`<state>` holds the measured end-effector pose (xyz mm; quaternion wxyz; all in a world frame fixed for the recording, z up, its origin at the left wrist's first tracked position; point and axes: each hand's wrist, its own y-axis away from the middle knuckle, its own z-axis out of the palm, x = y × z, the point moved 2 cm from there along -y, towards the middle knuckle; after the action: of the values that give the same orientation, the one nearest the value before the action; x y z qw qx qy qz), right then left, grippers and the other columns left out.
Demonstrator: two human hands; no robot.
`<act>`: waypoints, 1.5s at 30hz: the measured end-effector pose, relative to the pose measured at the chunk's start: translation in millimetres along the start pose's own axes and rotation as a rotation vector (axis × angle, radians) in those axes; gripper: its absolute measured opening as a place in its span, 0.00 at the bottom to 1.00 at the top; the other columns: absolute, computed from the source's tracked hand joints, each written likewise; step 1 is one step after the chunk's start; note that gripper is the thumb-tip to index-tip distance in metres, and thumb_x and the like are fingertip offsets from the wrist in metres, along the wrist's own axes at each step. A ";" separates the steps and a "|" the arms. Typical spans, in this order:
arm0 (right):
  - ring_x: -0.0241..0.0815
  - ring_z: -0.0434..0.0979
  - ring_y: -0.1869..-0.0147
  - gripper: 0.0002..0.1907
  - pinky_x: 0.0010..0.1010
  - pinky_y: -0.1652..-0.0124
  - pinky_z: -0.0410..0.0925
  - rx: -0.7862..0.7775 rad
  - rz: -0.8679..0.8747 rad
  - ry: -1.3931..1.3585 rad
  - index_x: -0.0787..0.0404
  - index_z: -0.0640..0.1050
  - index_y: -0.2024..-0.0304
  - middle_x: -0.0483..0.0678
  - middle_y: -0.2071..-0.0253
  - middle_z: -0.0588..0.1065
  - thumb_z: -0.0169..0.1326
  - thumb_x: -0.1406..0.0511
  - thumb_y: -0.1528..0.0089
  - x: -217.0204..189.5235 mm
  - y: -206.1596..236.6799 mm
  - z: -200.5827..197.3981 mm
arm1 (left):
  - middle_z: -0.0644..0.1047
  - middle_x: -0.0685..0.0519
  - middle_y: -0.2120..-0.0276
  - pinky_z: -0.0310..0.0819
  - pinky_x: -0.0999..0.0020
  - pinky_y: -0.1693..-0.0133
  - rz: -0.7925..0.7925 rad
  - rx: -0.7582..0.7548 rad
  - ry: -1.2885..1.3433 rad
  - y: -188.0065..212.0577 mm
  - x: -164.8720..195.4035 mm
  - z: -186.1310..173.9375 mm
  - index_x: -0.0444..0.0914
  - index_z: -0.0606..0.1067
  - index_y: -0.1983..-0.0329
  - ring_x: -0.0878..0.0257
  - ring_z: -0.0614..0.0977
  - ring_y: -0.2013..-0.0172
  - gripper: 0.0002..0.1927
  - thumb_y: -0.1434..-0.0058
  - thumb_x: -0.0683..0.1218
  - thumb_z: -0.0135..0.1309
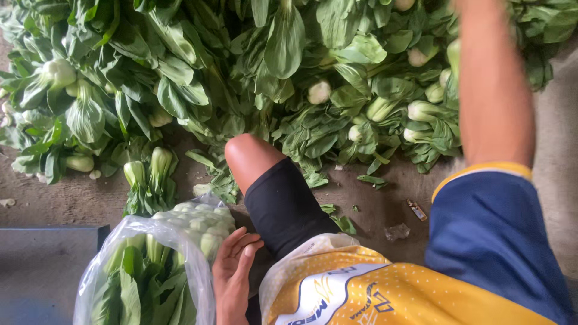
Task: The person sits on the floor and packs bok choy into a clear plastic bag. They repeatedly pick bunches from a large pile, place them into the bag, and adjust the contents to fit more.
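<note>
A person crouches on the bare floor, one knee (250, 157) jutting toward the middle of the frame, in front of a broad heap of bok choy (253, 66) that fills the whole upper half of the picture. At the lower left stands a clear plastic bag (105, 265), its mouth open and already well stocked: green leaves pack the lower part and a cluster of pale stem ends shows at the top right of the opening. The left hand (232, 274) rests against the bag's right edge with the fingers loosely curled, steadying the plastic rather than clenching it. The right arm (494, 96) stretches up the right side of the frame toward the heap; the hand itself is cut off by the top edge, so I cannot tell whether it is grasping anything.

Judging by how things lie, the bagging looks partly done: this bag seems more than half full, while the loose heap remains very large. Two or three bunches (150, 174) lie apart from the heap, just above the bag. A few torn leaves, a scrap of wrapper (416, 209) and a crumpled bit of plastic (397, 231) lie on the floor at centre right.
</note>
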<state>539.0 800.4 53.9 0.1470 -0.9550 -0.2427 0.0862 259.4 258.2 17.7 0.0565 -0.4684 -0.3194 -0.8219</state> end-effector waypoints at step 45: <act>0.47 0.74 0.36 0.38 0.38 0.35 0.72 -0.281 -0.127 -0.711 0.61 0.69 0.35 0.53 0.39 0.71 0.72 0.63 0.43 -48.5 66.3 -55.1 | 0.79 0.45 0.43 0.78 0.58 0.39 0.405 -0.140 -0.038 -95.8 30.7 53.2 0.36 0.60 0.29 0.54 0.83 0.44 0.49 0.53 0.43 0.73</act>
<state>538.9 707.9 88.9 -0.0736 -0.8595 -0.3465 0.3686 243.8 370.8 16.3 0.1817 -0.5413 -0.1620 -0.8048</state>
